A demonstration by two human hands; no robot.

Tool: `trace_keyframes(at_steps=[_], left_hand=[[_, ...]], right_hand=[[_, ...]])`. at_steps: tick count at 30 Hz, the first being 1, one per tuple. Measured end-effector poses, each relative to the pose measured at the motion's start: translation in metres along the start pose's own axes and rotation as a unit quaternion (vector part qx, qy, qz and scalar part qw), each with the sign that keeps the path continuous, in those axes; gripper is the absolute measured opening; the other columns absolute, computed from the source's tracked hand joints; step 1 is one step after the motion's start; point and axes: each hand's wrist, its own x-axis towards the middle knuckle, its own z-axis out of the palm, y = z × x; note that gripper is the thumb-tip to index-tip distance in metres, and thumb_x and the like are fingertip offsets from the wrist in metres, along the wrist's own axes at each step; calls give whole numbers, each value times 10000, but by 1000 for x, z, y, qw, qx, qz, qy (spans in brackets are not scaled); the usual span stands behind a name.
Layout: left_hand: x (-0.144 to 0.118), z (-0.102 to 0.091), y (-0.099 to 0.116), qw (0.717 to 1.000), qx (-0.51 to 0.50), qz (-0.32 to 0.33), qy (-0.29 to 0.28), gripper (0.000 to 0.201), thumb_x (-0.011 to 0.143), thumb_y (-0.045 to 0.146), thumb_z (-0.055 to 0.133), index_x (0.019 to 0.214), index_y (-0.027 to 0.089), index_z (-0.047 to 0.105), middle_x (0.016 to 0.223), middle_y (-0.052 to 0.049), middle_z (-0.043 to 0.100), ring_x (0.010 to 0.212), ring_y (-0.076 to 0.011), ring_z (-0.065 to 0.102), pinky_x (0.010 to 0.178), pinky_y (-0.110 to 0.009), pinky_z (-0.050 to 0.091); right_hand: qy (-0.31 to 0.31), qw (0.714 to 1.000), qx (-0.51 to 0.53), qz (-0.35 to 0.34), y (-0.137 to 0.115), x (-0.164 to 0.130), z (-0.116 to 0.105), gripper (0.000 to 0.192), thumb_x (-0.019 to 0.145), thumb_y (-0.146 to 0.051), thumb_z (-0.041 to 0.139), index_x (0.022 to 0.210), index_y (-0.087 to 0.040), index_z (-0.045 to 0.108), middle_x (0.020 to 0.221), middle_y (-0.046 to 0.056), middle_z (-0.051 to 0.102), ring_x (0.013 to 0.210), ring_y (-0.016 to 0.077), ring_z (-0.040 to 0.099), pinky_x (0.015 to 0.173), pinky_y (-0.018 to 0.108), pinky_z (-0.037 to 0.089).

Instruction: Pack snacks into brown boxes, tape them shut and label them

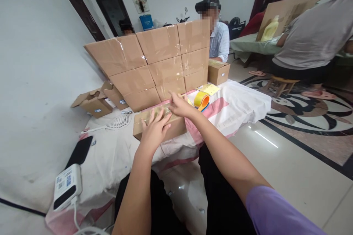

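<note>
Cardboard box (160, 125) — both hands flat on top | labels unreadable

Box wall (154, 62) closes off the far side.
Tape roll (201, 100) sits just right of the hands; swatter (116, 123) lies left; bare cloth (242, 106) further right.

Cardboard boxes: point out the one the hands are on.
The low box lying alone on the cloth, under the left hand and right hand; the stacked taped boxes behind go untouched.
</note>
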Motion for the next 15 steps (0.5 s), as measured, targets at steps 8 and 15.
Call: trace_keyframes(at_steps=[8,15], left_hand=[[2,-2,2,998,-38,49,30,455,988,238,440,1416,355,538,1510,-37,517,1446,-271,411,1166,-679,230],[-1,0,22,995,4,48,82,473,938,235,508,1396,344,559,1403,-52,602,1296,-288,535,1193,-647,204]], right_hand=[[196,956,22,219,14,8,10,723,807,-254,605,1479,-168,353,1385,191,423,1292,359,451,1049,501,386],[342,908,103,220,51,0,-12,163,842,-254,475,936,-180,585,957,84,623,950,240,578,912,377,442]])
